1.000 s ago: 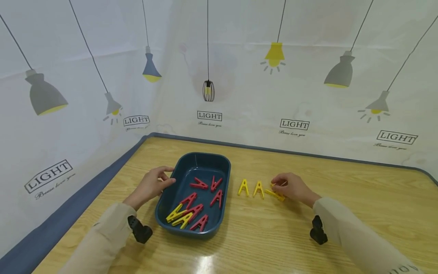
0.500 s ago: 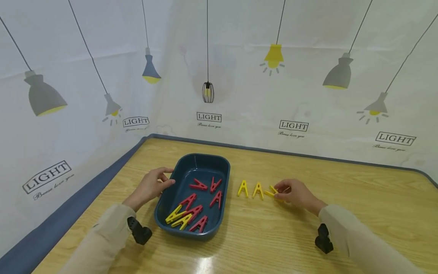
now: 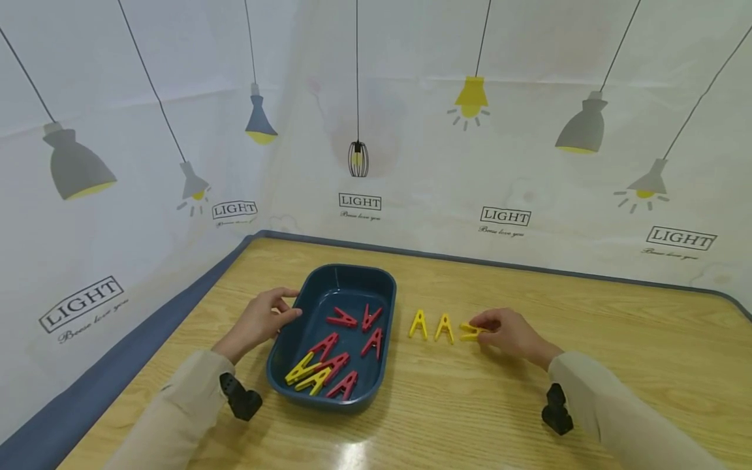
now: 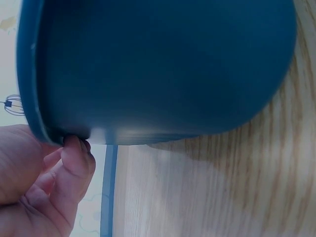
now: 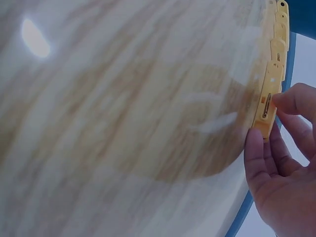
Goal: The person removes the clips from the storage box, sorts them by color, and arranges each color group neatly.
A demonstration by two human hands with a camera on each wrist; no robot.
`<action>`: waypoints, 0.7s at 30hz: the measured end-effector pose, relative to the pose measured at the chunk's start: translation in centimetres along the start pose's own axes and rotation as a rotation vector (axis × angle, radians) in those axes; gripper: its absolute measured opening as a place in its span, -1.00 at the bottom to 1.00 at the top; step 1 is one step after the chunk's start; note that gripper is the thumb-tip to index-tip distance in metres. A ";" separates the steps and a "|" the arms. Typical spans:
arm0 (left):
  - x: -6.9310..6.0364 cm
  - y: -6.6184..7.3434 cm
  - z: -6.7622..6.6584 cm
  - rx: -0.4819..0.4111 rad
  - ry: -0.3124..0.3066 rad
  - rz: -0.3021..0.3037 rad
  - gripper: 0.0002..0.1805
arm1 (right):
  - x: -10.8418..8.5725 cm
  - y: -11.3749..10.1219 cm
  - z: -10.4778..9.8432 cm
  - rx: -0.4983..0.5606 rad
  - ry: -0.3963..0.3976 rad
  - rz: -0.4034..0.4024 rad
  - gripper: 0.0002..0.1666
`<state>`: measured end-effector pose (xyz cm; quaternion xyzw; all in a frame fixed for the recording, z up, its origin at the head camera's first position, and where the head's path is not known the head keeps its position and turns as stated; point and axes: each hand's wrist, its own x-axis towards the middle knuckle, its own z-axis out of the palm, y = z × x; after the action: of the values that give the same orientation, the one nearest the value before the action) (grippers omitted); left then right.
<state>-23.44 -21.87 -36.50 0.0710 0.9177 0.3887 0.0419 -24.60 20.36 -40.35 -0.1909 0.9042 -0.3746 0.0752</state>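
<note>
Held between the thumb and fingers of the right hand (image 3: 510, 331) is a yellow clip (image 3: 472, 337), caught in a narrow pinch, with its two legs pointed toward the tray (image 3: 390, 365). It is placed just above the wooden tabletop (image 3: 458, 405) or against it; whether it is touching cannot be fairly judged, since its far end is covered by the fingertips. Beside it, a middle yellow clip (image 3: 444, 319) and an outer yellow clip (image 3: 418, 316) are laid in a row that runs to the tray, both with their legs spread toward the person.

By the left hand (image 3: 258, 321) the dark blue tray is gripped at its side rim, with the thumb set on the edge and fingers seen curled against the outside in the left wrist view. Inside the tray, six red clips (image 3: 373, 343) are scattered, and two yellow clips (image 3: 302, 368) are lodged among those at the near end. Behind the table, a pale wall covering (image 3: 423, 170) is printed with hanging lamps (image 3: 472, 94).
</note>
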 end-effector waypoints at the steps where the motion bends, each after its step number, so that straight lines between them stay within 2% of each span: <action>1: 0.0 0.0 0.0 0.001 0.000 -0.003 -0.54 | 0.0 0.0 0.0 0.002 -0.003 0.000 -0.71; 5: 0.0 0.1 0.0 0.001 0.003 -0.009 -0.54 | -0.1 -0.1 -0.1 0.000 -0.006 0.013 -0.67; 12: 0.0 0.1 0.1 0.009 0.007 -0.010 -0.54 | -0.7 -0.1 -0.6 0.020 0.035 0.065 -0.60; 21: 0.0 0.0 0.0 0.014 -0.001 -0.004 -0.54 | -1.7 0.0 -0.6 0.044 0.069 0.132 -0.69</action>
<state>-23.40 -21.88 -36.50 0.0697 0.9204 0.3823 0.0429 -23.20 21.46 -39.96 -0.1163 0.9084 -0.3949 0.0728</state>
